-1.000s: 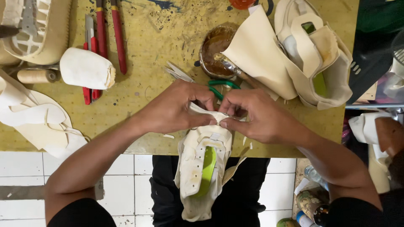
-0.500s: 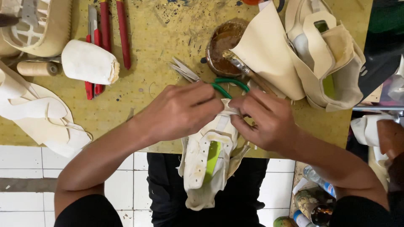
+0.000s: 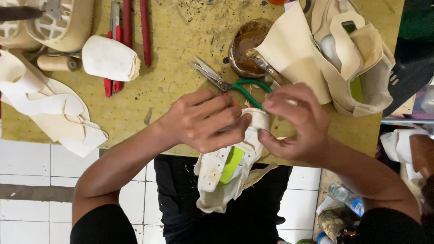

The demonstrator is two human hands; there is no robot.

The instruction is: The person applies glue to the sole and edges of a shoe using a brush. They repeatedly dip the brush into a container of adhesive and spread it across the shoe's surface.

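over a yellow workbench (image 3: 181,40), left hand (image 3: 203,119) and right hand (image 3: 296,124) pinch a cream shoe upper (image 3: 221,176).

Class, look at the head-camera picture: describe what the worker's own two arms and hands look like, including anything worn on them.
Both hands, the left hand and the right hand, are bare: no gloves, and no rings or watch show. The forearms are bare too. Short black sleeves cover the upper arms, matching the black clothing on the lap. No markings show on the sleeves.
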